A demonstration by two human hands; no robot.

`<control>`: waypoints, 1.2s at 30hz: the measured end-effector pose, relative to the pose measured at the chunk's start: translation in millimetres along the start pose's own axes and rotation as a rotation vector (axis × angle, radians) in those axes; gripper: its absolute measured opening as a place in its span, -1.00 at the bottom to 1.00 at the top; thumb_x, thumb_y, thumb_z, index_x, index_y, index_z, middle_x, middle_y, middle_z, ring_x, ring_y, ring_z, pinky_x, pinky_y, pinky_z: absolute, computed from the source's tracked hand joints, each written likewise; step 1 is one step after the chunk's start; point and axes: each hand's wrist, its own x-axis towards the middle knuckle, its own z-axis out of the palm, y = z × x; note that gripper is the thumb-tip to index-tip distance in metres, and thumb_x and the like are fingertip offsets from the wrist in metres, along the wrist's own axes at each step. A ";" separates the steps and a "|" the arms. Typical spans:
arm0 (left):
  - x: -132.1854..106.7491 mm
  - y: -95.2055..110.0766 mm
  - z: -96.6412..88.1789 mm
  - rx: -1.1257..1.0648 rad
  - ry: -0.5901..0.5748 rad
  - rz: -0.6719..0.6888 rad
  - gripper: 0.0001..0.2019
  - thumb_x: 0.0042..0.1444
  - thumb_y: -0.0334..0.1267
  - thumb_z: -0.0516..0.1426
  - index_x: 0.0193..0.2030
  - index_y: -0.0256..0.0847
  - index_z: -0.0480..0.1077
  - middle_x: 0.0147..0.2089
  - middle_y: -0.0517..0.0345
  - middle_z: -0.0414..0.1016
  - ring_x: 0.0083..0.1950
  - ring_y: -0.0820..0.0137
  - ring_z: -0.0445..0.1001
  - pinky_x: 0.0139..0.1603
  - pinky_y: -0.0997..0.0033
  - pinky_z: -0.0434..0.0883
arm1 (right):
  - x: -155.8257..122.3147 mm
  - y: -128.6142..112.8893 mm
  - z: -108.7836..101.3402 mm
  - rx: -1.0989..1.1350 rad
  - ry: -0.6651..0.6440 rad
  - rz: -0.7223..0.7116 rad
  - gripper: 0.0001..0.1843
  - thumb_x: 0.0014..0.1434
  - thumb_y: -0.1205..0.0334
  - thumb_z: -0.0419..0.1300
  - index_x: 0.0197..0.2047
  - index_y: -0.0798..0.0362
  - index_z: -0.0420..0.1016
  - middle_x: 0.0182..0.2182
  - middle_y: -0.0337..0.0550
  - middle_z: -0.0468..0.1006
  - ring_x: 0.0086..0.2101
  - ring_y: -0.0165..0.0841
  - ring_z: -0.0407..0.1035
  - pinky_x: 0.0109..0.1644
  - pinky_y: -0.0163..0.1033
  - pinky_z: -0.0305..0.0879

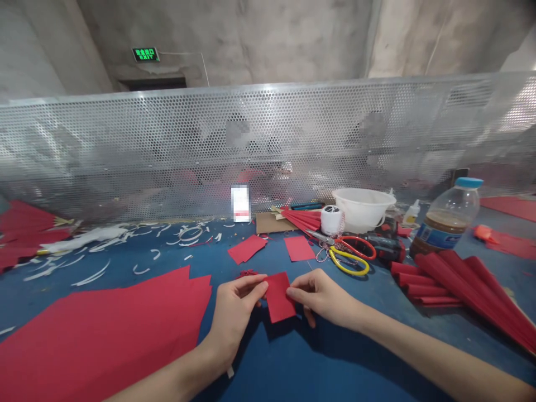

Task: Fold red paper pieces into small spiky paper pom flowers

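Note:
Between my hands, just above the blue table, is a small rectangular piece of red paper (280,301). My left hand (238,304) pinches its upper left edge between thumb and fingers. On the opposite edge, my right hand (320,296) grips the paper with thumb and forefinger. Beyond it lie two or so red paper cards (247,249) in a loose stack, and a single red card (298,248). A small red bundle (247,273), partly hidden, rests behind my left hand. Large red sheets (113,324) are stacked to the left.
Scissors (349,259) with red and yellow handles lie right of the cards, near a white thread spool (331,220) and a white basin (363,207). A bottle of brown liquid (446,220) and folded red paper (460,279) stand farther right. White scraps (92,273) litter the left; a perforated metal screen (268,134) crosses behind.

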 end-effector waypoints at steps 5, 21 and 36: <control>2.0 -2.0 -0.3 -0.008 0.020 -0.005 -0.71 -0.08 -0.16 0.35 -0.22 -0.27 0.63 -0.42 0.09 0.60 -0.42 0.42 0.44 -0.39 0.52 0.37 | 0.3 1.7 -0.4 -0.017 0.008 -0.011 -0.60 0.26 -0.03 0.13 -0.45 0.12 0.40 -0.69 -0.33 0.33 -0.70 -0.51 0.25 -0.62 -0.44 0.08; 7.2 -4.9 -0.5 -0.081 0.079 -0.012 -0.67 -0.05 -0.15 0.33 -0.16 -0.30 0.57 -0.33 0.07 0.59 -0.43 0.48 0.37 -0.46 0.55 0.32 | 3.1 3.7 0.0 -0.051 0.094 -0.048 -0.72 0.23 0.08 0.18 -0.31 0.15 0.52 -0.50 -0.23 0.49 -0.61 -0.52 0.21 -0.55 -0.41 0.12; 4.5 -4.5 0.5 -0.094 0.034 0.004 -0.71 -0.03 -0.17 0.33 -0.20 -0.31 0.57 -0.42 0.10 0.56 -0.41 0.46 0.41 -0.50 0.59 0.32 | 3.2 4.8 -0.3 0.036 0.031 0.024 -0.59 0.21 -0.07 0.17 -0.40 0.15 0.44 -0.51 -0.14 0.59 -0.68 -0.52 0.28 -0.61 -0.42 0.12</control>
